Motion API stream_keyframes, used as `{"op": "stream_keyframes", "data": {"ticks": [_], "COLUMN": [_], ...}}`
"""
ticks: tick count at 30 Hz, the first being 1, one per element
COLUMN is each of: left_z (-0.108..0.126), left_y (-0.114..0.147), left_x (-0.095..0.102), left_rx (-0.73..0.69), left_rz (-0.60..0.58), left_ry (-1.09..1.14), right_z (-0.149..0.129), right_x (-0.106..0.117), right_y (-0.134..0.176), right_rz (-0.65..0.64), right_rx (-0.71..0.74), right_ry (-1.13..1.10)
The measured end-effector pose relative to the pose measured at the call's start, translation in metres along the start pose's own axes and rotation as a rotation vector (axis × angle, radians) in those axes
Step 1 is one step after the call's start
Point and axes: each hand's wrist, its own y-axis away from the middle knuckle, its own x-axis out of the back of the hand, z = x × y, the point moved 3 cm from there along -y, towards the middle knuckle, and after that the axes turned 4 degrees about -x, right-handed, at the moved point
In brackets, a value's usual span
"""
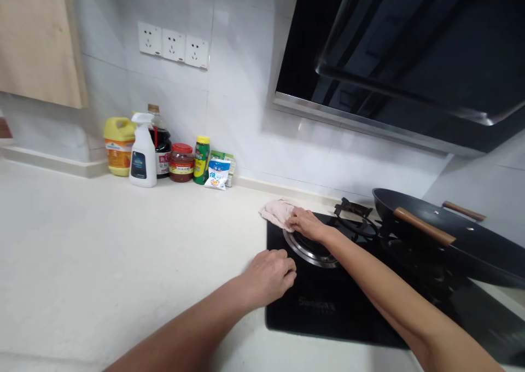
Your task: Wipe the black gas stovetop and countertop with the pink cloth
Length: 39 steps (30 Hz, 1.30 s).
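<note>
Left hand [270, 276] rested loosely curled, holding nothing, on the desk [123, 240] at the hob's [328, 306] edge. Beyond it, the right hand [305, 223] pressed a pink cloth [276, 212] (bunched) flat-fingered beside the burner [311, 251].

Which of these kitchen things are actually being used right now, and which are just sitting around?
In use:
right hand pressing the pink cloth
black cooktop and its burner ring
left hand resting at the cooktop's edge

Just sitting about:
wok
spray bottle
yellow jug
sauce jar
wall sockets
</note>
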Motion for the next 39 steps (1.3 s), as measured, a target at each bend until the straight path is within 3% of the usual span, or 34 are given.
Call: {"op": "stream_keyframes", "data": {"ticks": [4, 8, 13, 17, 26, 31, 35, 39], "left_z": [0.001, 0.0, -0.004, -0.005, -0.009, -0.01, -0.008, -0.006], "left_y": [-0.001, -0.001, -0.001, -0.001, -0.003, -0.004, -0.005, -0.006], "left_x": [0.007, 0.012, 0.009, 0.009, 0.01, 0.011, 0.013, 0.012], "left_rx": [0.027, 0.047, 0.048, 0.036, 0.072, 0.084, 0.078, 0.032], "left_rz": [-0.016, -0.013, -0.007, 0.004, -0.003, -0.013, 0.0, -0.002], "left_ry": [0.014, 0.027, 0.002, -0.02, -0.009, 0.04, 0.064, 0.12], "right_z": [0.004, 0.009, -0.002, -0.015, -0.047, -0.065, -0.059, -0.043], "right_x": [0.008, 0.015, 0.004, -0.004, -0.006, -0.003, -0.007, -0.009], "right_y": [-0.014, -0.043, -0.069, -0.07, -0.02, 0.024, 0.066, 0.105], "right_rz": [0.024, 0.034, -0.036, -0.026, 0.029, 0.171, 0.243, 0.238], "right_rx": [-0.109, -0.335, -0.49, -0.535, -0.32, -0.039, 0.097, 0.173], "right_ry": [-0.045, -0.079, -0.064, 0.006, 0.117, 0.064, -0.053, -0.169]}}
